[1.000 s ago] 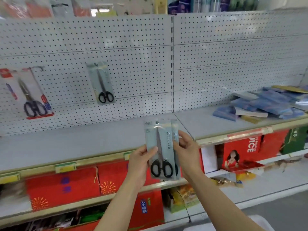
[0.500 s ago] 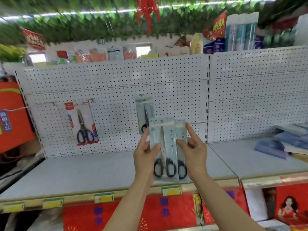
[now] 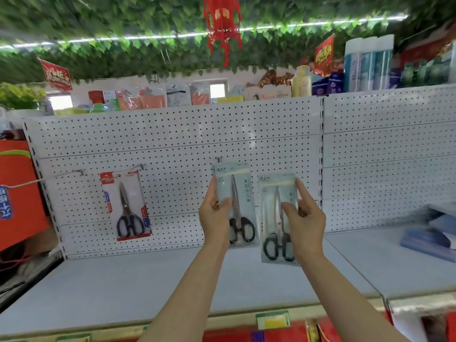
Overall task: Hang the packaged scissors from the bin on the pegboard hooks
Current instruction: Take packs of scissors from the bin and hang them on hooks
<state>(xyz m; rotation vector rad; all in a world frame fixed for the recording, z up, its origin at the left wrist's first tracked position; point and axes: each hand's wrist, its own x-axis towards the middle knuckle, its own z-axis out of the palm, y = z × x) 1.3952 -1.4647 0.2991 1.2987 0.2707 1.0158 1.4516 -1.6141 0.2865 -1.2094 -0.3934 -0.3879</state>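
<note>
— Since half a second ago, two packs held fanned together have been split apart.

— Left hand point(image 3: 214, 213) pinches one pack point(image 3: 240, 191) just under the hook point(image 3: 218, 159); right hand point(image 3: 306, 218) pinches another pack point(image 3: 274, 218) right of it.

— Handling?

— Light, stiff card, slippery film, it is judged; best pinched at the edges, hang-hole kept clear.

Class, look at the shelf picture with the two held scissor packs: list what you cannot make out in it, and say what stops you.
- Bin: not in the head view at all.
- Left pack: whether it hangs on the hook; its top covers the hook.
- Earlier hung blue pack: hidden, if there, behind the left pack.
- Right pack: small print is too blurred to read.
- Stack at right: blurred and cut by the frame edge.
</note>
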